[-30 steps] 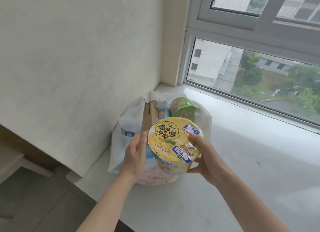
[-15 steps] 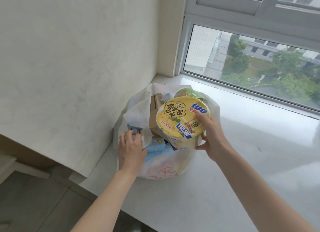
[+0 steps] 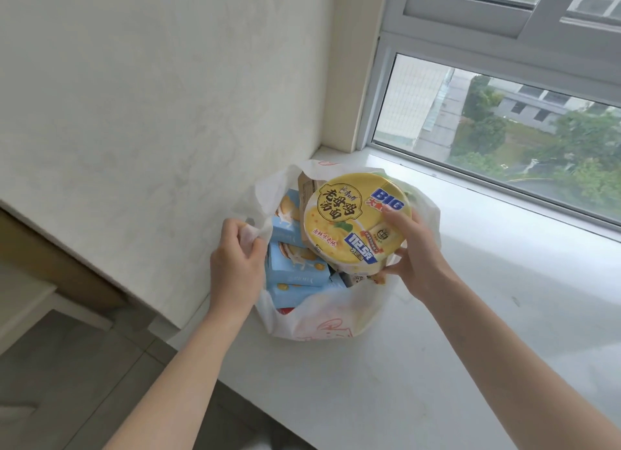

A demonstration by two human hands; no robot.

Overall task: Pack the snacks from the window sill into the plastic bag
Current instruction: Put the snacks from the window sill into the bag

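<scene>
The plastic bag [image 3: 331,318] stood on the window sill [image 3: 470,315], in the corner beside the wall [image 3: 151,113], with the window [image 3: 504,130] behind it. Biscuit boxes [image 3: 295,268] lay inside at its left; the instant noodle bowl [image 3: 356,224] sat tilted over its mouth, right of them.

The right hand [image 3: 415,258] holds a yellow noodle bowl [image 3: 354,223] over the plastic bag [image 3: 322,318], whose rim the left hand [image 3: 235,261] pinches.

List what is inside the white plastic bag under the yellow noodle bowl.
Inside the plastic bag: light blue biscuit boxes stacked at the left, a brown carton behind, something red low down. The noodle bowl, held by the right hand, covers the rest.
</scene>
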